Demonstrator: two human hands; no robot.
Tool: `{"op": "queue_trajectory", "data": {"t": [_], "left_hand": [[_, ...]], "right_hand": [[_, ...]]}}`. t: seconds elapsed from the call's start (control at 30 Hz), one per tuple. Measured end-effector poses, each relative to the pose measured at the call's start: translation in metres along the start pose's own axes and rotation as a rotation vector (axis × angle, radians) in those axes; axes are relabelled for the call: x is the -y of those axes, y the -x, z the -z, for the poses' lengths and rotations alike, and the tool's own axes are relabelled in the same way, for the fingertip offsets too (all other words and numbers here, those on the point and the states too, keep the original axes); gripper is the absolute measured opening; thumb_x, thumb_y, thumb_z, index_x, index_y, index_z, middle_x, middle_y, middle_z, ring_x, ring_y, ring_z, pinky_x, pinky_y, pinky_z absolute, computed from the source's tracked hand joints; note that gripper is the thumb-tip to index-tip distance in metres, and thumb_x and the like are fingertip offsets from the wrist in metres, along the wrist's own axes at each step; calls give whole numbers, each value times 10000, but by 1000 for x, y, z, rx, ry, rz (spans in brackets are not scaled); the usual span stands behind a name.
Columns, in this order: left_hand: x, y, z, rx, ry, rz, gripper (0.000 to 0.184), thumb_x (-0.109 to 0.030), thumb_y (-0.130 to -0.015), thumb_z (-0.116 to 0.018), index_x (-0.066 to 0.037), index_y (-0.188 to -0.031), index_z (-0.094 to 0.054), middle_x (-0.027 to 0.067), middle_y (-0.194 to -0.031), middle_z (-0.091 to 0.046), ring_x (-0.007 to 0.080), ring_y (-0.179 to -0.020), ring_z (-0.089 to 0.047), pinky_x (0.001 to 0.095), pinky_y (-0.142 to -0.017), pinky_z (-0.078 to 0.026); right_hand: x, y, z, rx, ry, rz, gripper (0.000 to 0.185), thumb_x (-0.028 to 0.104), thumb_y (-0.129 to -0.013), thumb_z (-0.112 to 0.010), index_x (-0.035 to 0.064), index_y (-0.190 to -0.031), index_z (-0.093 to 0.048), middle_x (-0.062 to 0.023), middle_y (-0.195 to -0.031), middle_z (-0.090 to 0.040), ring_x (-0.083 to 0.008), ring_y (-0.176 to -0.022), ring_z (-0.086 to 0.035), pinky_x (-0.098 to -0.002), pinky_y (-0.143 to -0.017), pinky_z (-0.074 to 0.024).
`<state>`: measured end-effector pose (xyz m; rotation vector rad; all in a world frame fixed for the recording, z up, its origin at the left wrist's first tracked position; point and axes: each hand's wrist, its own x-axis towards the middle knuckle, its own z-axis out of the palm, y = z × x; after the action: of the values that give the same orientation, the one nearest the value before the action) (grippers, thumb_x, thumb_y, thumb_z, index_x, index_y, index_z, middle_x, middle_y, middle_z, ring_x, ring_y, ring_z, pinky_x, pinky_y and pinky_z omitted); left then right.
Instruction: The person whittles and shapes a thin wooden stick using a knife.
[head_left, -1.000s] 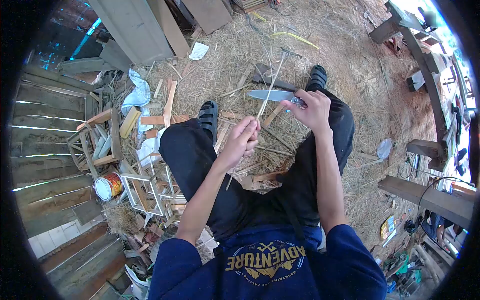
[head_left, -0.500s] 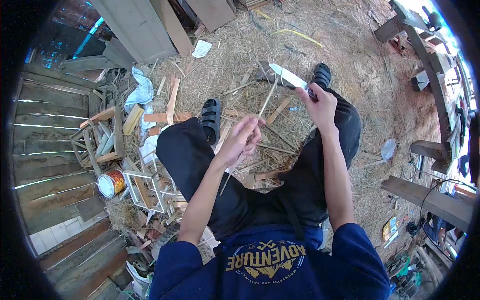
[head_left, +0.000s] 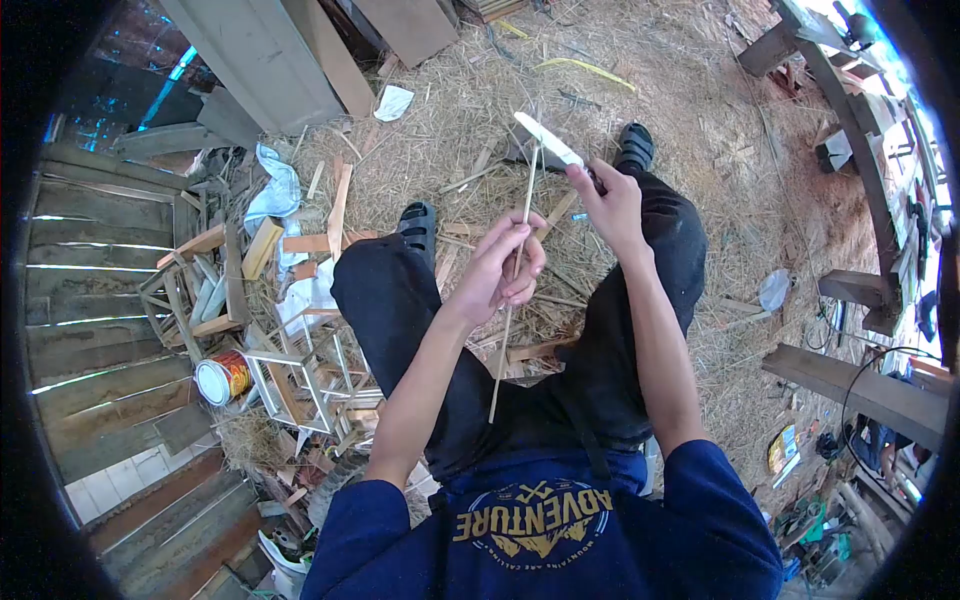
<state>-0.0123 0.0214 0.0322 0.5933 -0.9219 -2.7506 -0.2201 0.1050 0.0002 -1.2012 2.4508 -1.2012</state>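
Thin stick, bare hands, long blade: careful

Head cam: left hand [head_left: 508,262] has the thin stick [head_left: 502,350] in a loose-looking grip, upright between the knees. Right hand [head_left: 614,208] is closed round the handle of the knife [head_left: 548,138], blade by the stick's upper end; can't tell if they touch. Imo a slip could nick the left fingers, since they're below the blade, and that unsupported tip could flex or snap under pressure.

Slim pale stick [head_left: 507,335], upright, knife [head_left: 551,140] seemingly touching its tip
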Motion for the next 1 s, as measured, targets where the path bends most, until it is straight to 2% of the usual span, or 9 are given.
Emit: {"op": "queue_trajectory", "data": {"t": [0.23,0.33,0.43,0.67,0.87,0.93,1.0], "left_hand": [[1,2,19,-109,-107,-64,303,-255,-1090,-444,-28,-1277,-519,74,-726,-587,48,-394,-367,217,-384,-396],[-4,5,18,-179,-224,-122,342,-268,-1088,-455,-41,-1336,-516,49,-655,-562,48,-383,-359,211,-373,-389],[-8,9,13,-233,-254,-168,359,-282,-1090,-456,-64,-1369,-519,28,-601,-530,47,-374,-347,206,-359,-378],[-5,7,18,-259,-299,-155,488,-337,-1078,-514,-110,-1506,-456,-43,-569,-370,24,-404,-287,209,-355,-261],[-3,8,17,-297,-274,-130,501,-323,-1080,-513,-111,-1527,-434,-64,-572,-308,26,-427,-265,212,-363,-239],[-2,8,16,-372,-287,-91,486,-320,-1081,-512,-116,-1518,-449,-66,-571,-305,25,-432,-271,210,-367,-235],[0,8,23,-311,-276,-69,467,-310,-1081,-513,-120,-1505,-465,-68,-577,-305,24,-438,-276,208,-373,-233]], "right_hand": [[10,5,-10,122,7,66,452,499,-918,-691,48,-926,-717,-153,-595,-587,-333,-562,-635,-407,-555,-479],[16,5,-11,142,16,91,448,495,-915,-694,50,-952,-725,-153,-610,-602,-330,-576,-644,-405,-573,-490],[20,6,-11,148,3,104,449,493,-913,-695,49,-971,-727,-156,-616,-610,-327,-581,-649,-403,-583,-498],[18,6,-6,179,-4,38,434,487,-905,-708,57,-951,-728,-159,-609,-608,-323,-579,-655,-408,-576,-501],[16,18,-13,153,11,208,413,482,-894,-730,69,-892,-713,-146,-572,-579,-340,-540,-631,-414,-530,-485],[18,23,-13,212,34,244,395,446,-902,-734,52,-903,-695,-134,-590,-582,-316,-530,-609,-395,-521,-462],[17,26,-18,223,22,319,370,418,-897,-747,52,-895,-687,-123,-601,-587,-300,-527,-605,-395,-513,-451]]}}
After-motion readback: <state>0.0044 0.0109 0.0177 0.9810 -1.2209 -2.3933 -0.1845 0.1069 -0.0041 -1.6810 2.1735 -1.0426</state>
